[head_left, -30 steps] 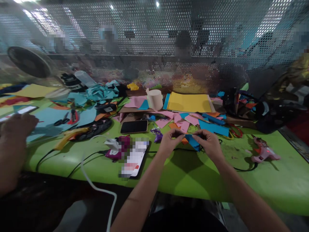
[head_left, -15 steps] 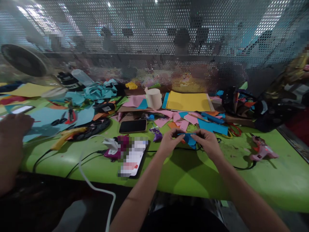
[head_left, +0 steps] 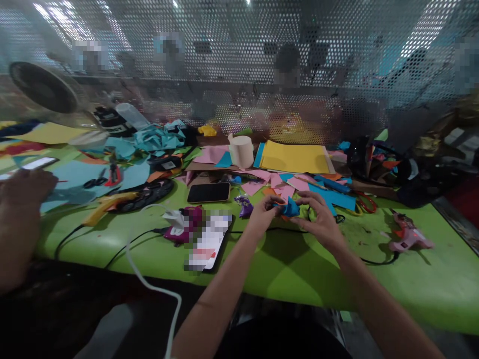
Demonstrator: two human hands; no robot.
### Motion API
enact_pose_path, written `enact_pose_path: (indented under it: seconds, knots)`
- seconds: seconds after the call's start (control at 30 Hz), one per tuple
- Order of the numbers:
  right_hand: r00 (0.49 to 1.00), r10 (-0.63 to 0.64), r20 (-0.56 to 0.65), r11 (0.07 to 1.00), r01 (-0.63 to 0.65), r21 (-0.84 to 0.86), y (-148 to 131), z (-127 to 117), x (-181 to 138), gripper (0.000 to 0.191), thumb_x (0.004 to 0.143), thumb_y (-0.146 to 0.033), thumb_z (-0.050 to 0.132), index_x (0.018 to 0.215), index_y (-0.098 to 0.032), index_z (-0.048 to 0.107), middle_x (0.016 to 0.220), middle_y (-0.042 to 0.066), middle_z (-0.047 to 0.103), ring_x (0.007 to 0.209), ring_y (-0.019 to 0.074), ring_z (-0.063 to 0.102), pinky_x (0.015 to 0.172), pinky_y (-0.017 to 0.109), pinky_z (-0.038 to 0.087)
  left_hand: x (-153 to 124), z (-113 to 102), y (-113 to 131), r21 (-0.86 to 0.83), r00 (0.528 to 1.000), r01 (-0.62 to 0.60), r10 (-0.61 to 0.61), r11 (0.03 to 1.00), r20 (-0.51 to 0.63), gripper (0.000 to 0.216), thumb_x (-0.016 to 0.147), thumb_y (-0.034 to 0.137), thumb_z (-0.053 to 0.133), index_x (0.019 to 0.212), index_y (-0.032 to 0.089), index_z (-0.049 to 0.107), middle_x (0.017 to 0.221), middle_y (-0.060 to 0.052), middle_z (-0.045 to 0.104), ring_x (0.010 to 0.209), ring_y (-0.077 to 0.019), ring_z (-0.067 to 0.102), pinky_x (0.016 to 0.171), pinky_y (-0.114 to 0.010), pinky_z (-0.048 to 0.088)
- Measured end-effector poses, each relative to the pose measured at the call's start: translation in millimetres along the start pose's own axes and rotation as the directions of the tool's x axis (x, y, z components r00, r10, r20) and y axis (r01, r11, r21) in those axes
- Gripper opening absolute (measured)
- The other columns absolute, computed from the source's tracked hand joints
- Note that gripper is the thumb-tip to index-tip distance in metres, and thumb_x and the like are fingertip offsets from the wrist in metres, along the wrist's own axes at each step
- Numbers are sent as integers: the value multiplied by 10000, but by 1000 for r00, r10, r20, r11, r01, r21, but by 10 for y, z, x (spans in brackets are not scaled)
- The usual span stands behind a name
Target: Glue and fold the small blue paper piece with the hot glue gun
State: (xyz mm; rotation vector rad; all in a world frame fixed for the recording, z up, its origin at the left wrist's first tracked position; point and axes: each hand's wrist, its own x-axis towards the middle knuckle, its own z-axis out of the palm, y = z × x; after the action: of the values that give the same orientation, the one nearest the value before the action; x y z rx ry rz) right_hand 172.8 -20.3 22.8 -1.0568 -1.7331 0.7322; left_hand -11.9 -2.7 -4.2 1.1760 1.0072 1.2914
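Note:
Over the green table [head_left: 284, 269] my two hands meet on a small folded piece of blue paper [head_left: 291, 208] with an orange bit at its edge. My left hand [head_left: 265, 215] pinches its left side with thumb and fingertips. My right hand [head_left: 322, 222] holds its right side, fingers curled around it. Loose pink, blue and orange paper scraps [head_left: 288, 185] lie just beyond my hands.
A dark phone [head_left: 208, 192] and a lit phone [head_left: 207, 241] lie left of my hands, with cables across the table. A pink glue gun [head_left: 407, 238] sits at right, a yellow one [head_left: 107, 207] at left. Another person's hand [head_left: 22, 192] rests far left. A perforated screen stands behind.
The blue paper has been folded smaller and lifted slightly between my fingers. My right hand's fingers have loosened a little. The other person's hand stayed at far left.

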Motion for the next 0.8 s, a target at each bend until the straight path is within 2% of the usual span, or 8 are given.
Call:
enact_pose_path:
  seconds: [0.1,0.2,0.3,0.37,0.47,0.53,0.67,0.8]
  knots:
    - [997,44,-66,999,-43,24,56,6,16,215,714,-406,789,721,-235,658,1109,82,646,1143,288,545,1024,459,379,-42,25,46,71,996,2,-8,997,85,181,716,313,747,807,170,684,776,-16,650,723,-129,591,671,-238,491]
    - [988,123,-98,986,-111,121,89,-12,38,254,710,-442,780,683,-228,646,1021,70,648,1069,267,574,992,430,403,-84,42,121,157,988,-123,107,980,107,180,800,359,694,823,183,726,990,-72,659,879,-170,610,730,-262,507]
    - [981,171,-94,972,-153,180,94,-22,54,260,707,-463,771,676,-231,659,985,64,638,1036,258,576,968,415,416,-110,54,159,151,967,-220,195,964,161,217,817,397,695,891,201,749,1155,-105,636,1035,-217,606,806,-294,524]
    - [979,185,-90,963,-163,213,88,-21,56,259,717,-461,758,662,-230,655,963,59,624,1018,252,574,959,412,417,-117,63,143,136,963,-216,188,967,194,256,790,413,728,922,194,742,1116,-103,652,986,-211,628,783,-291,532]
    - [977,194,-91,956,-167,242,71,-18,50,249,722,-441,747,653,-225,645,918,46,598,988,240,569,941,398,418,-118,79,82,123,974,-121,93,985,208,310,782,446,726,937,178,722,935,-65,677,740,-157,642,643,-262,521]
    - [977,198,-85,957,-174,231,63,-20,45,229,724,-432,742,688,-225,651,909,39,594,958,229,564,914,381,421,-115,88,47,106,976,-63,39,992,213,317,790,451,711,944,175,720,830,-39,677,646,-138,627,600,-253,509]
    - [966,234,-114,960,-210,186,100,-26,36,247,710,-431,753,701,-221,623,836,14,581,826,196,539,818,350,424,-110,103,28,95,974,-90,68,991,217,254,774,400,730,875,167,740,811,-44,706,708,-158,647,707,-281,532]
    - [958,260,-124,948,-229,221,175,-29,31,222,703,-392,771,685,-222,630,774,2,568,760,179,521,765,331,418,-102,113,38,205,973,-130,85,970,213,214,788,359,709,858,161,750,834,-59,727,770,-183,639,746,-290,508]
